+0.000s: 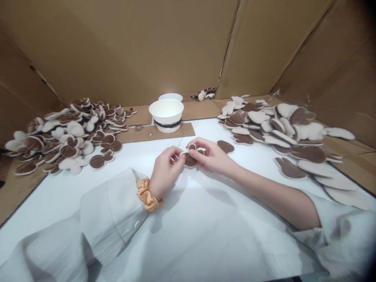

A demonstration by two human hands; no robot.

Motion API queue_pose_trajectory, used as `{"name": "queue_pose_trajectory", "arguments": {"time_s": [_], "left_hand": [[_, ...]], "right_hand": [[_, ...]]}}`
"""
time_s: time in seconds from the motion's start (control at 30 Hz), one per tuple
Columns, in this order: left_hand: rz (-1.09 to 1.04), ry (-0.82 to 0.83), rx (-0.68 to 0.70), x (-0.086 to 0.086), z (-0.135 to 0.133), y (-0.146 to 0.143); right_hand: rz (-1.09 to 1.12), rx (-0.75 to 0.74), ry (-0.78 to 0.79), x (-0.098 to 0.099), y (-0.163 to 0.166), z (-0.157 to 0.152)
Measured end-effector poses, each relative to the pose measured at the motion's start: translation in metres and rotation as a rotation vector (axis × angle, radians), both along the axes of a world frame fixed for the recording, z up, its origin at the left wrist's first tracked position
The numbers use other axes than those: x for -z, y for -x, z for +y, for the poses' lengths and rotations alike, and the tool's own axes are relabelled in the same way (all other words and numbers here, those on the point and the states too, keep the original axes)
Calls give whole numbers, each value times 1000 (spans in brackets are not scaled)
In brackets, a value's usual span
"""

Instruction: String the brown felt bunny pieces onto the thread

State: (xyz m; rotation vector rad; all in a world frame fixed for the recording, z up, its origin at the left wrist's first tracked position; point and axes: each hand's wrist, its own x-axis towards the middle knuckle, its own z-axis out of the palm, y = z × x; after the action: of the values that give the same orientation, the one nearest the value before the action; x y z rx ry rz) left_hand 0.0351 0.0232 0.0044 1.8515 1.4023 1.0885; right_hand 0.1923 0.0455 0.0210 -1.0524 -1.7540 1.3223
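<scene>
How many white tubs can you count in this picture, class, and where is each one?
2. The front tub, with a dark band, stands on the cardboard strip; the rear tub is behind it, mostly hidden. Others could be hidden there.

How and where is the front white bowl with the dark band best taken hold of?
Probably best is to pinch the front white bowl at the near part of its rim, coming from the wearer's side and slightly above. It stands upright, flaring to a wide open rim; a second white bowl close behind could crowd the far side.
</scene>
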Motion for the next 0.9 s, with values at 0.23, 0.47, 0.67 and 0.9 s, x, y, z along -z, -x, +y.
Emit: {"name": "queue_pose_trajectory", "arguments": {"time_s": [0.23, 0.47, 0.67, 0.9], "left_hand": [[-68, 43, 29, 4, 2, 1], [-360, 212, 110, 6, 7, 0], [-613, 323, 142, 7, 6, -2], [-495, 315, 149, 3, 9, 1]], "right_hand": [[-44, -11, 77, -1, 1, -2], [-20, -46, 103, -1, -1, 5], [-48, -81, 94, -1, -1, 5], [-63, 7, 45, -2, -1, 3]]}}
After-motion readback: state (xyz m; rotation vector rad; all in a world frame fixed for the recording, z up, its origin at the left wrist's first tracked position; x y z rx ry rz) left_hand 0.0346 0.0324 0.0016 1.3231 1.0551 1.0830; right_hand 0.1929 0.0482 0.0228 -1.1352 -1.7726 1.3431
